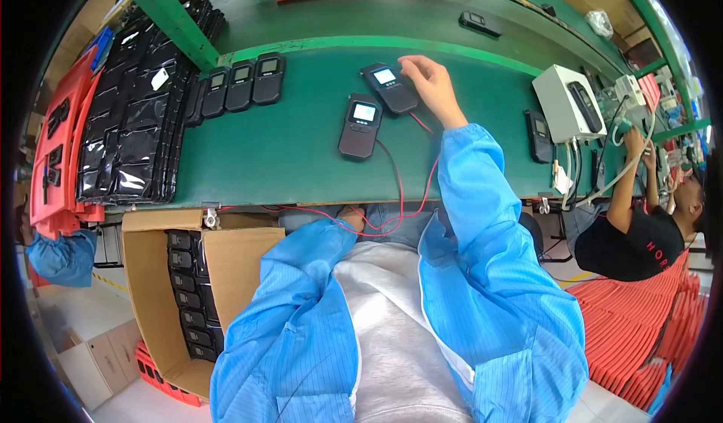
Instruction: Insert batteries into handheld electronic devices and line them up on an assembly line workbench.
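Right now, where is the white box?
In the head view, the white box stands on the green table, at right, beside a black device to its left; the right hand is farther left.

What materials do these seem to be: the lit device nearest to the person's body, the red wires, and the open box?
Device: probably hard plastic, dark and fairly matt, judging by its rounded, moulded-looking edges.
Wires: likely plastic-coated, from the smooth red colour and loose curves; the core is hidden.
Box: cardboard, by the dull brown surface and folded flaps.
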`<state>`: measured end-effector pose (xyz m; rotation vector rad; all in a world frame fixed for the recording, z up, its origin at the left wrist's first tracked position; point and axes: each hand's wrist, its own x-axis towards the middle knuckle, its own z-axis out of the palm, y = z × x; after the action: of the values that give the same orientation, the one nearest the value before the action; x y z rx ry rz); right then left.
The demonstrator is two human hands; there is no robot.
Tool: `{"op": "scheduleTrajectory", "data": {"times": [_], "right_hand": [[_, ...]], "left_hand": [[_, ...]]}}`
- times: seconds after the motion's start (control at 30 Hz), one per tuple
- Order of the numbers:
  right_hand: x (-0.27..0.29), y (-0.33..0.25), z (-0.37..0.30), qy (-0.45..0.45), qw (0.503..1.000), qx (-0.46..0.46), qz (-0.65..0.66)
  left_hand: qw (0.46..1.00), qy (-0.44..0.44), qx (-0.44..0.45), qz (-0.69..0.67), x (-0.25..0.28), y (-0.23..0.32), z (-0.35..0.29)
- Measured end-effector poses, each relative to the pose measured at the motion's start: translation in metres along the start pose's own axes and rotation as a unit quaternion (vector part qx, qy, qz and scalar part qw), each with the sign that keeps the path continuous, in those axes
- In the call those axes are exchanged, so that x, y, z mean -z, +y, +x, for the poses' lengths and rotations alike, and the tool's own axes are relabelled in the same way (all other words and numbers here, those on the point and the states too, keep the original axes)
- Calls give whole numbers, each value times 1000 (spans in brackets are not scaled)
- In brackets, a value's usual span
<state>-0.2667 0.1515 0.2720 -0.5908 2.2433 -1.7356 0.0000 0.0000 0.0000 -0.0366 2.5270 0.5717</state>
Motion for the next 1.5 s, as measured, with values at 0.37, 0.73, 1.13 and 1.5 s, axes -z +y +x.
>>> {"op": "scheduleTrajectory", "data": {"times": [0.37,0.73,1.13,1.5], "right_hand": [[-25,-7,4,22,930,293,-221],[-16,-19,-11,29,985,110,-130],[-54,-75,-68,103,952,206,-204],[-170,-85,-142,-130,941,239,-202]], "left_hand": [[993,80,-12,90,-30,5,-4],[990,-57,-91,-96,117,3,-190],[766,199,312,-525,149,-270,-414],[638,283,712,-76,-68,-347,-533]]}}
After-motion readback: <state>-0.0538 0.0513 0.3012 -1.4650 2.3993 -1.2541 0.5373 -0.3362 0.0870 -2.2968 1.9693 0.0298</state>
